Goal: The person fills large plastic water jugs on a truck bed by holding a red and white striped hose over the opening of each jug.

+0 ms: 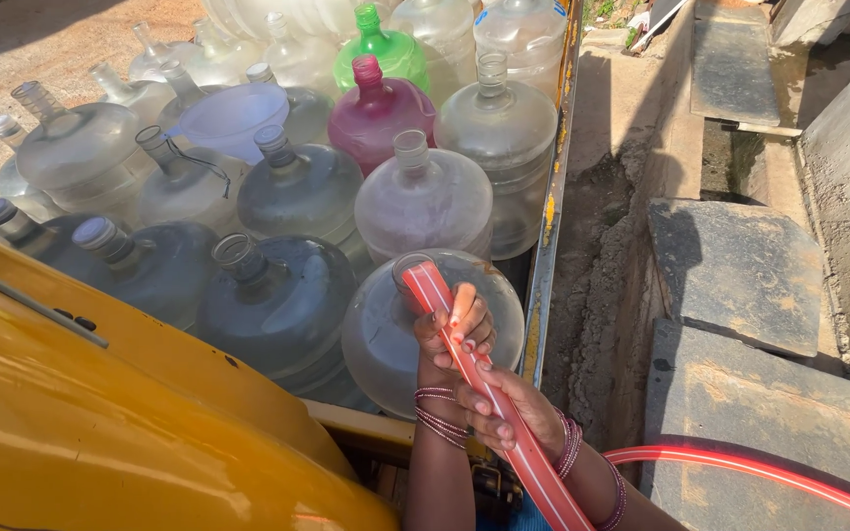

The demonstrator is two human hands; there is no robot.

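A red hose with white stripes (533,462) runs up from the lower right and its end sits in the mouth of a large clear water jug (386,334) at the near right corner of the load. My left hand (453,329) grips the hose just below the jug's neck. My right hand (504,408) holds the hose lower down. Bangles circle both wrists.
Several big water jugs fill a vehicle's bed, mostly clear, plus a pink jug (378,110), a green jug (383,51) and a funnel (233,116). A yellow vehicle body (100,423) lies at lower left. Stone slabs (740,265) and a dirt ditch (597,246) are on the right.
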